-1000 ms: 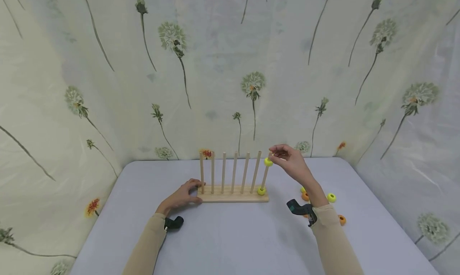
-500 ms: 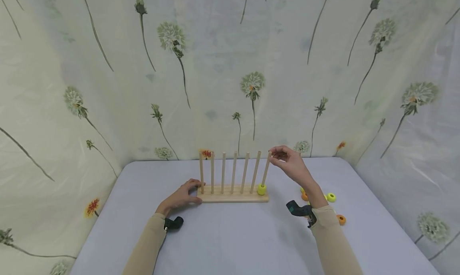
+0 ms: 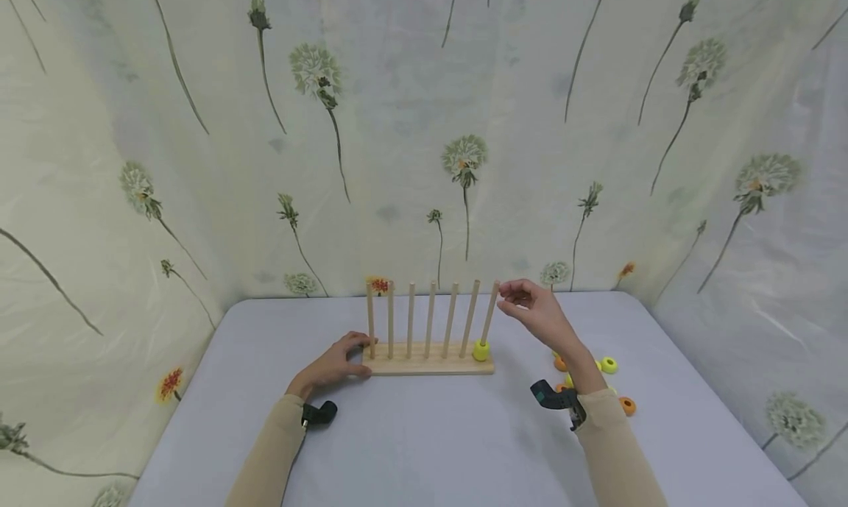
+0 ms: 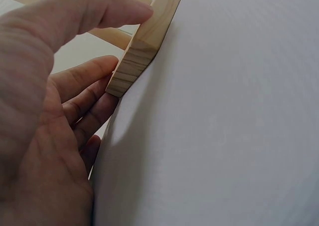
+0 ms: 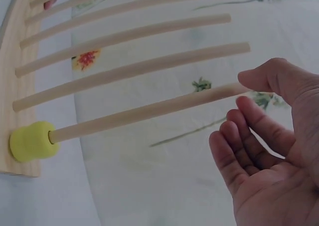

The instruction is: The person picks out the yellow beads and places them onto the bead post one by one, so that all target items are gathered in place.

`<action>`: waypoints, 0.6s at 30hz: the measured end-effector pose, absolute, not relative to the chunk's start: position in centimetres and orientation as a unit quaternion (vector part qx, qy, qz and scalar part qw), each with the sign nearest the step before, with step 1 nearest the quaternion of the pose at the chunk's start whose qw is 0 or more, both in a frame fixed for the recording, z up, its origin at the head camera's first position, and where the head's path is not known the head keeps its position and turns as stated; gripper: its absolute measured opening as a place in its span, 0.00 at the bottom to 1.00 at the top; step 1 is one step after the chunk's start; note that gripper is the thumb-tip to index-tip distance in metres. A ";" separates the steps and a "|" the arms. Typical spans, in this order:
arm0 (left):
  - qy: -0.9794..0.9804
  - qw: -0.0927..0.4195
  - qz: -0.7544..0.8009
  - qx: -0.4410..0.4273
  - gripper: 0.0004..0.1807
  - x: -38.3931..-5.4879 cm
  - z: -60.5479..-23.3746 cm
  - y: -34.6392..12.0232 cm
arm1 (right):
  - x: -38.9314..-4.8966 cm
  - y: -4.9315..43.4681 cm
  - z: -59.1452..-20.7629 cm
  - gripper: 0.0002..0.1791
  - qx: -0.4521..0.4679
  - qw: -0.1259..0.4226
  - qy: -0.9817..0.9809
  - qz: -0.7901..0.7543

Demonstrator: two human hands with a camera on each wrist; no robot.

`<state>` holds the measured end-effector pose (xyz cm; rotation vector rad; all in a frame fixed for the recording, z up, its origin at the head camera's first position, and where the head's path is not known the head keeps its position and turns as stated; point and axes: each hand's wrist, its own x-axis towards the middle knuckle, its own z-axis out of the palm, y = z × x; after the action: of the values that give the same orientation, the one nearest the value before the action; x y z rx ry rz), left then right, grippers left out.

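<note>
A wooden peg rack [image 3: 424, 367] with a row of several upright dowels stands on the table in the head view. My left hand [image 3: 334, 363] holds the rack's left end, thumb on the front edge and fingers at the back; the left wrist view shows the thumb [image 4: 124, 11] lying on the board. Two yellow beads [image 5: 35, 142] sit stacked at the foot of the rightmost dowel [image 5: 149, 111]. Beside that dowel's top is my right hand [image 3: 539, 316], fingers loosely bent and nothing between them. Its thumb [image 5: 264, 79] overlaps the dowel's tip in the right wrist view.
Loose yellow beads [image 3: 609, 369] and orange beads [image 3: 627, 410] lie on the table [image 3: 424, 448] to the right, some hidden behind the right forearm. A floral curtain [image 3: 397, 161] hangs behind the table.
The upper yellow bead has left my right fingers and dropped down the rightmost dowel onto the other. My right hand has since shifted slightly off the dowel's top. The left hand stays put.
</note>
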<state>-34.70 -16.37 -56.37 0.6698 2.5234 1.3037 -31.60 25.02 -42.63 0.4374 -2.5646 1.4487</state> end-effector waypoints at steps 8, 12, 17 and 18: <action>0.857 0.116 0.451 0.221 0.36 -34.7 -56.4 -16.2 | -30.6 25.6 -44.1 0.22 0.123 0.049 -0.872 0.472; 0.857 0.116 0.450 0.221 0.36 -34.7 -56.5 -16.2 | -30.1 26.1 -45.1 0.21 0.118 0.038 -0.869 0.478; 0.857 0.112 0.449 0.227 0.36 -34.8 -56.7 -16.3 | -29.5 27.1 -46.6 0.22 0.107 0.027 -0.875 0.471; 0.857 0.112 0.449 0.228 0.36 -34.8 -56.7 -16.3 | -29.3 27.4 -46.9 0.22 0.102 0.025 -0.878 0.466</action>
<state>-34.80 -16.26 -56.67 0.6696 2.5147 1.3186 -29.31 27.42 -46.86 0.3156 -2.7170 1.4422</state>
